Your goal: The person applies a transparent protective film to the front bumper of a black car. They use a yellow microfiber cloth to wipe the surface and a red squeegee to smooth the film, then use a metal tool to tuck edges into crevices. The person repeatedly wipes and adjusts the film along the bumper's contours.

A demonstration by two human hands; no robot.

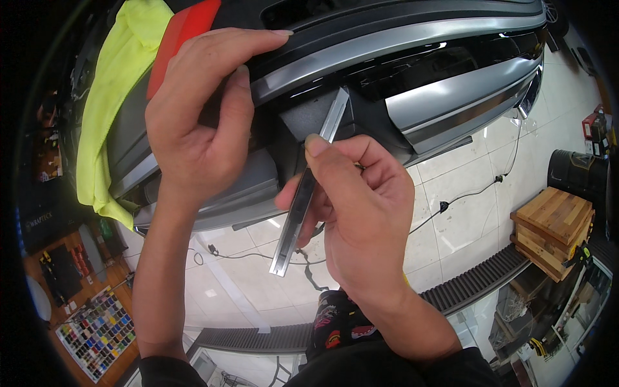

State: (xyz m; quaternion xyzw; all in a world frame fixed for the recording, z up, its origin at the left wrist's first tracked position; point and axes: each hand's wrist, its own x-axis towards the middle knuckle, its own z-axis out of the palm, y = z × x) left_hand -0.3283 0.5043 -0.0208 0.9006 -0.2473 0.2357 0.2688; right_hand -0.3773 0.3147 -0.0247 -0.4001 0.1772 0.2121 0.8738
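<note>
Near smooth car trim [464,93], the right grip [364,206] pinches a slender metal knife [300,205], left grip [200,122] parted.

The slim cutter [301,203] looks like smooth, shiny metal, the silver trim [387,43] satin, the black panel [445,62] glossy, the yellow cloth [111,109] matt, the box [552,216] grained wood.

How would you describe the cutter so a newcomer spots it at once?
Start at the black-and-silver car across the upper part of the view. In front of it, the right hand pinches the cutter, slanting from upper right to lower left. Its slim, straight, silvery body sets it apart from the broad red piece and yellow-green cloth near the left hand.
</note>
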